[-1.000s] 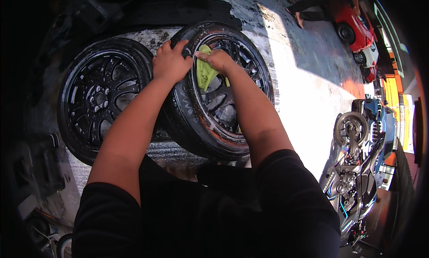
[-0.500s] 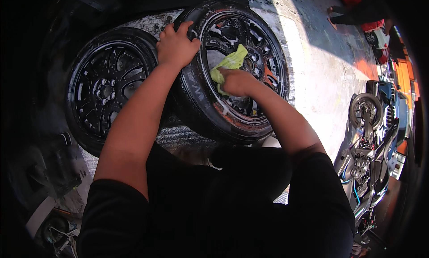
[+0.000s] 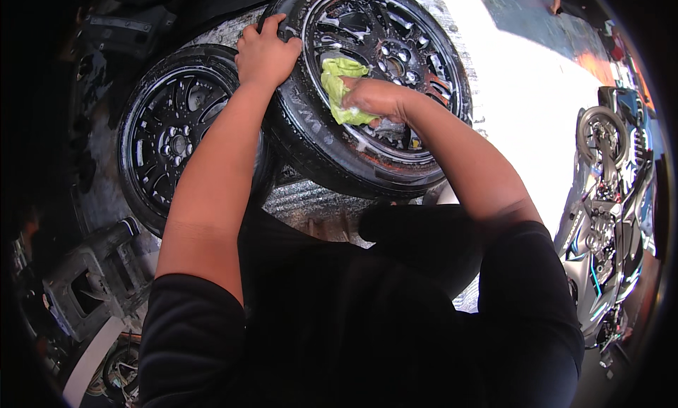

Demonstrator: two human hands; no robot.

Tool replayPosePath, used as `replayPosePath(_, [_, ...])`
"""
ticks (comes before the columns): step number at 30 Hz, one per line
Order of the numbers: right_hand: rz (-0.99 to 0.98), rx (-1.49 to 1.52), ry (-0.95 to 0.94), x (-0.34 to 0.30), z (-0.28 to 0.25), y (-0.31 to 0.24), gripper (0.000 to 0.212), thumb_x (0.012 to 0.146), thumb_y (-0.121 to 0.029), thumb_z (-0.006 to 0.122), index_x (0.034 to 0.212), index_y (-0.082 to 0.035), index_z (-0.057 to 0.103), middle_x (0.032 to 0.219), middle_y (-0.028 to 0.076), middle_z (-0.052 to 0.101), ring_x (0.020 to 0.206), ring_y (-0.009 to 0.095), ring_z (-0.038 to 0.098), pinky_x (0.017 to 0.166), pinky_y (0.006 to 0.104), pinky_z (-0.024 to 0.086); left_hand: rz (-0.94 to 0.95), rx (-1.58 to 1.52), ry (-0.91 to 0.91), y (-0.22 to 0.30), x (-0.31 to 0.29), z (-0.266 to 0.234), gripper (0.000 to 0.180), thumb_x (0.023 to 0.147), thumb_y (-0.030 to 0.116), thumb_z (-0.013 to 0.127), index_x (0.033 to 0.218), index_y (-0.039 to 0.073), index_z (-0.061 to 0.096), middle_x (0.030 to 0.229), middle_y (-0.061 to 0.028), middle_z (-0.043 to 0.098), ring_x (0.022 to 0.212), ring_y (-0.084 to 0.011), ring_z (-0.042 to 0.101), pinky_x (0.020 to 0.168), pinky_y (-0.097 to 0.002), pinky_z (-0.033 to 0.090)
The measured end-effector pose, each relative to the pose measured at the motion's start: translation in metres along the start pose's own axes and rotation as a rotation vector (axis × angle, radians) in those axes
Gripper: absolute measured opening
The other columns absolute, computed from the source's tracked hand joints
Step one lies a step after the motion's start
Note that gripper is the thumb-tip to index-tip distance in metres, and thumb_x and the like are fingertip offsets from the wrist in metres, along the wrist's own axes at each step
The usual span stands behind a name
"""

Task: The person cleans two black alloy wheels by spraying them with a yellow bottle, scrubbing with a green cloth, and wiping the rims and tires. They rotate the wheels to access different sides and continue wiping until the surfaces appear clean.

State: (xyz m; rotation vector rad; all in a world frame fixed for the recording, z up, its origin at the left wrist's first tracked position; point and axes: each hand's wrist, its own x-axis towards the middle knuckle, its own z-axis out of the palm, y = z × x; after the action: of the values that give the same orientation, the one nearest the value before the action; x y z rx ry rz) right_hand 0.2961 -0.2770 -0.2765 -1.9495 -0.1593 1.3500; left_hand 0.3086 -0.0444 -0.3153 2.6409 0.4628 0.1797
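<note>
A black car wheel (image 3: 424,54) with its tyre on stands tilted before me, wet and streaked with suds. My right hand (image 3: 378,99) is closed on a yellow-green cloth (image 3: 345,111) and presses it to the left side of the rim, over the spokes; some fingertips are hidden in the folds. On the tyre's upper left tread rests my left hand (image 3: 267,55), fingers spread, steadying nothing else. To the left, a second black wheel (image 3: 176,144), also wet with foam spots, leans partly behind my left forearm.
A motorcycle (image 3: 600,217) stands along the right side. A person's foot (image 3: 556,6) shows at the upper right. Dark plastic parts (image 3: 95,281) lie at the lower left. Bright sunlight falls on the floor (image 3: 508,111) right of the wheels.
My right hand and the cloth have shifted along the rim's left part, and the cloth is more bunched. My left hand stays on the tyre. The whole view has shifted slightly.
</note>
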Motion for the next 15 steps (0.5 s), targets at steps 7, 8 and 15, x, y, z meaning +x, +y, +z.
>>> replayPosePath(7, [-0.043, 0.797, 0.009, 0.042, -0.009, 0.003, 0.017, 0.104, -0.029, 0.058, 0.107, -0.015, 0.067, 0.093, 0.0, 0.067, 0.08, 0.016, 0.058, 0.067, 0.0352, 0.052, 0.008, 0.062, 0.028, 0.007, 0.0, 0.004, 0.065, 0.089, 0.045, 0.065, 0.151, 0.033, 0.053, 0.154, -0.0195, 0.047, 0.14, -0.0413, 0.049, 0.115, -0.051, 0.043])
replayPosePath(8, [-0.104, 0.873, -0.014, 0.07, -0.009, 0.004, 0.017, 0.103, -0.029, 0.058, 0.11, -0.016, 0.067, 0.094, 0.0, 0.067, 0.082, 0.016, 0.059, 0.067, 0.0359, 0.053, -0.003, 0.035, -0.015, 0.011, 0.0, 0.001, 0.066, 0.088, 0.046, 0.064, 0.152, 0.031, 0.052, 0.156, -0.0207, 0.045, 0.143, -0.0406, 0.046, 0.116, -0.0536, 0.041])
replayPosePath(15, [-0.282, -0.82, 0.327, 0.062, -0.061, 0.034, 0.057, 0.093, -0.029, 0.06, 0.15, -0.027, 0.055, 0.125, 0.011, 0.074, 0.107, 0.027, 0.072, 0.089, 0.0429, 0.056, 0.004, 0.037, -0.011, 0.013, 0.005, 0.0, 0.066, 0.089, 0.046, 0.065, 0.152, 0.033, 0.052, 0.158, -0.0191, 0.044, 0.145, -0.0385, 0.045, 0.117, -0.0525, 0.04])
